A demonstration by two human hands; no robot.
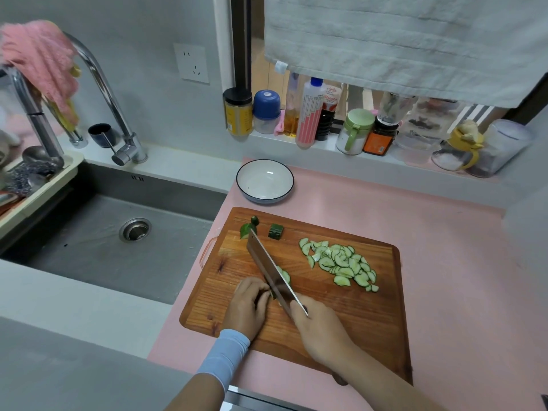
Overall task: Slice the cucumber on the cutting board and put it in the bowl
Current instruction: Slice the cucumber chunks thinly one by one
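Item count, bench (pixel 430 232) and surrounds.
1 cutting board (pixel 341 315); 1 bowl (pixel 258 185) at its 12 o'clock; 1 cleaver (pixel 267 268); 2 hands, left hand (pixel 247 307) and right hand (pixel 320 330). On board: 1 heap of cucumber slices (pixel 341 264) at 2 o'clock, overlapped, not countable; 2 end pieces (pixel 275 231) at 11 o'clock; 1 cucumber stub (pixel 272 293), mostly hidden. Elsewhere: 1 sink (pixel 103 256), 1 drain (pixel 135 229), 2 taps (pixel 98 81), 1 wall socket (pixel 191 63), 1 grey towel (pixel 400 40), 1 pink cloth (pixel 41 60), about 10 jars and bottles (pixel 238 114) on the sill.

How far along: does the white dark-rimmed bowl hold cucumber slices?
No, the white dark-rimmed bowl is empty; the green slices lie on the wooden cutting board.
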